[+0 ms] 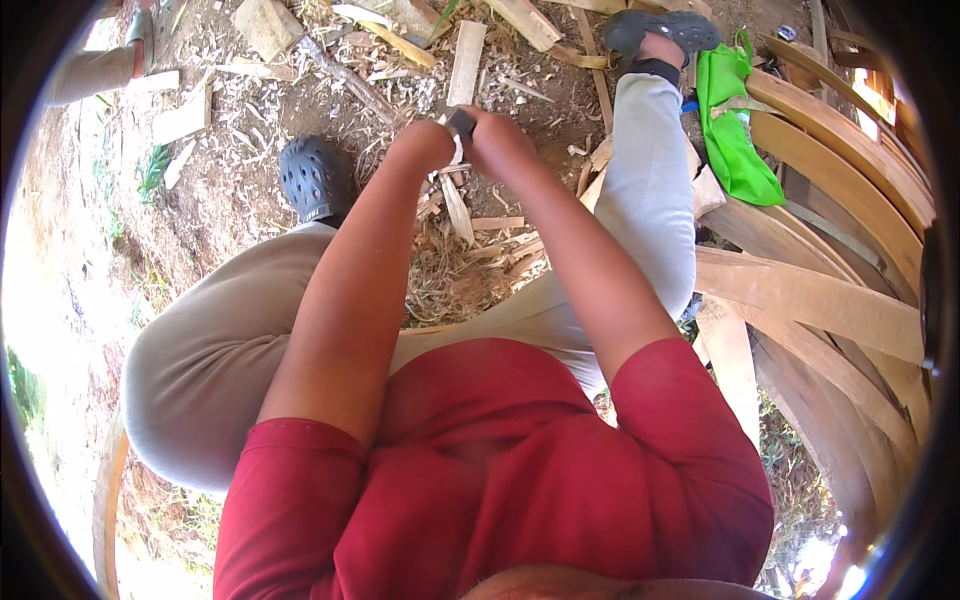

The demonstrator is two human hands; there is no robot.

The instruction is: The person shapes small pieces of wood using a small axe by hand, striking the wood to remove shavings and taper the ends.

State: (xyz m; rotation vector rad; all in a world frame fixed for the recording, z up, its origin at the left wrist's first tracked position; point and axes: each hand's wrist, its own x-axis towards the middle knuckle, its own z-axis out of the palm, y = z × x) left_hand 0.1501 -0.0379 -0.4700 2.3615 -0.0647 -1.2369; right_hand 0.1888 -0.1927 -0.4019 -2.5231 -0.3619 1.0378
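Both the left hand (pixel 424 146) and right hand (pixel 502 143) curl around a small dark block (pixel 461 123), probably pairing up for steadiness above the scattered wood chips (pixel 456 208).

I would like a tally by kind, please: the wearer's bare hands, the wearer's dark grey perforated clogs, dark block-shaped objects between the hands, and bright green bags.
Bare left hand and bare right hand: 2
Dark grey perforated left clog and right clog: 2
Dark block-shaped object between the hands: 1
Bright green bag: 1
Total: 6
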